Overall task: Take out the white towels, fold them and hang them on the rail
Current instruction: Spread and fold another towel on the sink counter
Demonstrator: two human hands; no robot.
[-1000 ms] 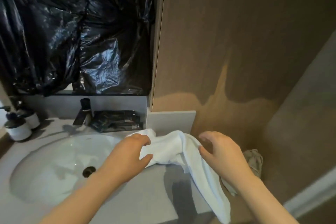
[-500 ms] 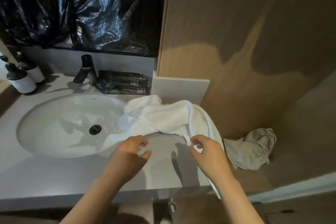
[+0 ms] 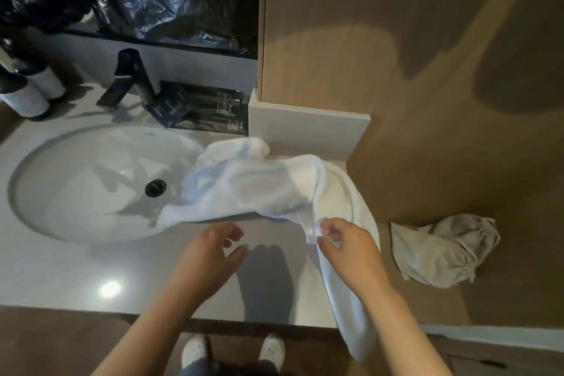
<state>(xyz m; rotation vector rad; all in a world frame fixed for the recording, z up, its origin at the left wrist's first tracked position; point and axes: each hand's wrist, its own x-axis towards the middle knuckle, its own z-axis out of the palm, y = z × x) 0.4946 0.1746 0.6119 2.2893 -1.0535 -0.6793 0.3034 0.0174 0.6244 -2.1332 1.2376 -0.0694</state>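
One white towel (image 3: 259, 189) is stretched left to right across the tabletop (image 3: 91, 278), from the sink (image 3: 61, 168) to the right edge, its hem pinched by the right hand (image 3: 348, 250), while nothing is held by the open left hand (image 3: 210, 253) just short of it.

A second ago the left hand (image 3: 210, 256) gripped the bunched white towel (image 3: 259, 189) near the back of the counter (image 3: 91, 278). It has since let go and drawn back toward the front edge, where it hovers with fingers loosely curled, holding nothing. The right hand (image 3: 348, 250), which was spread above the cloth, has also pulled back and now pinches a fold near the counter's right edge. The towel has opened out leftward, and its left end now lies over the right rim of the sink (image 3: 76, 235). The view has tipped downward, bringing the counter's front edge and a pair of white shoes (image 3: 195, 351) into sight.
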